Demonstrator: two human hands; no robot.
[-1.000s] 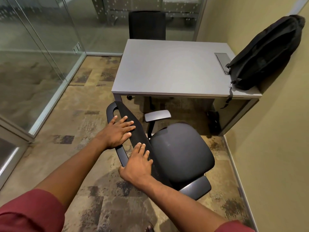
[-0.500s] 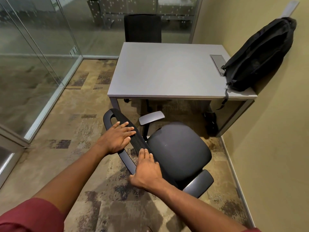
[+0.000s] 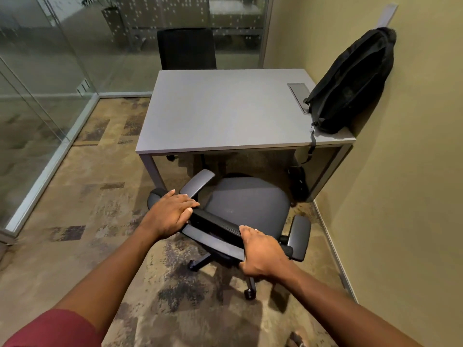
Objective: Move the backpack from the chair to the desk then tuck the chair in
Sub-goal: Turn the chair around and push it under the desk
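The black backpack [image 3: 350,81] stands on the right end of the grey desk [image 3: 220,113], leaning against the yellow wall. A grey swivel chair [image 3: 248,204] stands in front of the desk, its seat facing the desk and partly out from under it. My left hand [image 3: 170,214] grips the left part of the chair's black backrest top. My right hand [image 3: 263,254] grips the right part of the same backrest.
A second black chair [image 3: 186,48] stands at the desk's far side. Glass walls [image 3: 37,96] run along the left and back. The yellow wall [image 3: 400,196] is close on the right. A dark object [image 3: 298,181] sits under the desk's right side.
The chair has turned so its seat faces the desk and has rolled closer to it. Both hands went from resting flat on the backrest to gripping its top edge.
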